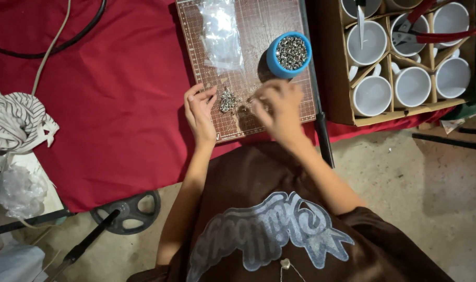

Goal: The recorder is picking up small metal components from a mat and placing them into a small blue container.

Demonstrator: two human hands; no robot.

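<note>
Seven white mugs (372,95), one blue cup (288,54)

A table (112,104) draped in red cloth fills the upper left and middle of the frame. On it, at upper centre, lies a brown gridded cutting mat (259,31). At the upper right stands a cardboard box (334,78) with divided compartments holding white mugs. A black cable (60,46) and a pale cord (50,47) cross the cloth at upper left. A striped fabric bundle (16,120) sits at the left edge.

White mugs (372,94) in cardboard box (334,68)
</note>
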